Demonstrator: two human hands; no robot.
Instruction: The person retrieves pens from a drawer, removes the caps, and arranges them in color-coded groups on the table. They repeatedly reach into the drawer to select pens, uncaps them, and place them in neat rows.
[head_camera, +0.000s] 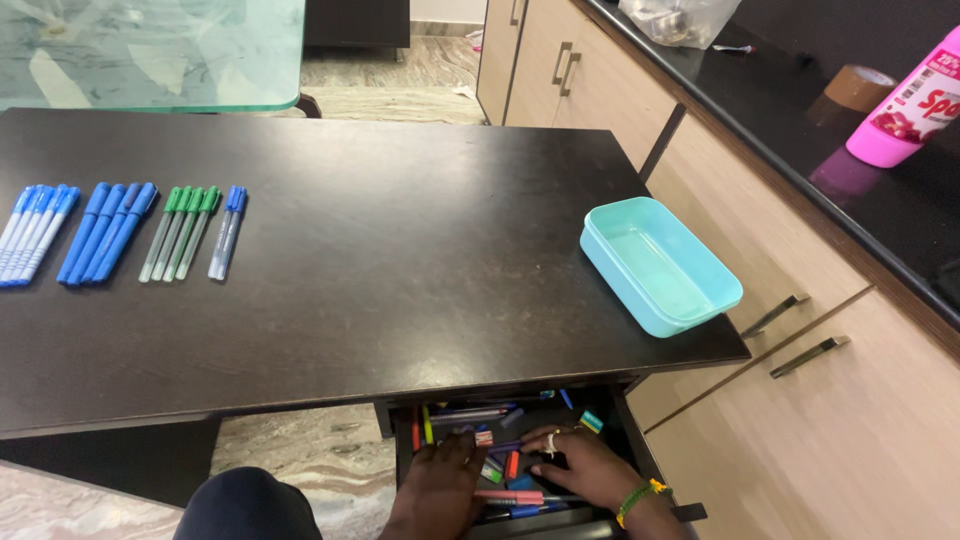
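Observation:
Both my hands reach into an open drawer (630, 420) under the dark table (380, 250). The drawer holds several loose pens and markers (470, 412) of mixed colours. My left hand (440, 480) lies flat on the pile with fingers spread. My right hand (585, 465), with a ring and a green-yellow wristband, rests on the pens beside it, fingers curled among them. Whether either hand grips a pen is hidden by the pile. On the table's left lie sorted rows of blue pens (70, 232), green-capped pens (180, 232) and two blue-capped pens (228, 230).
An empty turquoise box (660, 265) sits at the table's right edge. Cabinets with metal handles (810, 355) stand to the right, under a black counter with a pink bottle (915, 100) and a tape roll (858, 88). A glass table (150, 50) is beyond. My knee (245, 505) is below.

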